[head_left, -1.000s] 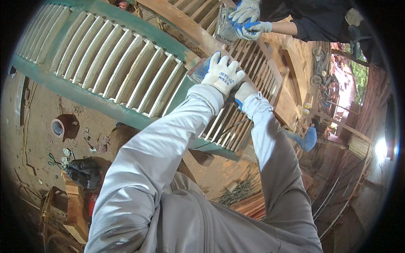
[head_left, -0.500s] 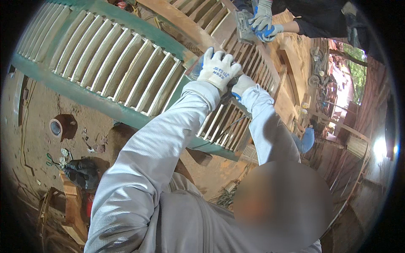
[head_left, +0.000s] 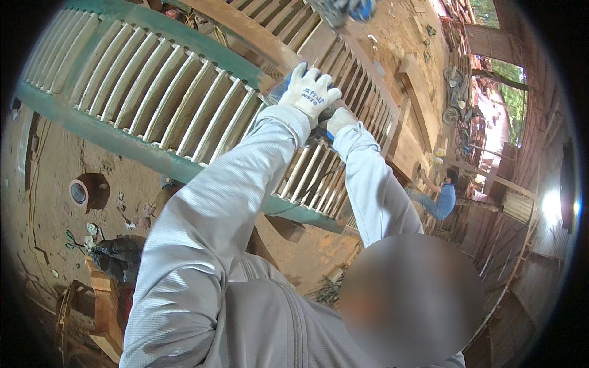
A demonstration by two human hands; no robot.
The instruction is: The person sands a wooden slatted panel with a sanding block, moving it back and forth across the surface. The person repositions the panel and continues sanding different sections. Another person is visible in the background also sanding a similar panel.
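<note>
A louvered wooden shutter with a worn green frame (head_left: pixel 123 141) and pale slats lies in front of me. My left hand (head_left: pixel 311 93), in a white and blue work glove, is closed over a handheld power tool (head_left: pixel 328 112) that looks like a sander. My right hand (head_left: pixel 343 121), gloved the same way, wraps round its near end just to the right. The tool rests on the shutter's cross rail, between two banks of slats. Most of its body is hidden under my gloves. A dark cord (head_left: pixel 319 179) trails from it across the slats.
Beyond lies a second, bare brown shutter (head_left: pixel 319 44). A co-worker's gloved hand (head_left: pixel 361 8) is at the top edge beside a grey tool (head_left: pixel 331 11). Planks (head_left: pixel 420 98) lean at the right, near a person in blue (head_left: pixel 443 201). A clay pot (head_left: pixel 92 190) and black bag (head_left: pixel 119 257) are leftward.
Both my hands and the tool have shifted slightly left and away from me. The co-worker's hands and tool have moved up, mostly out of view.
</note>
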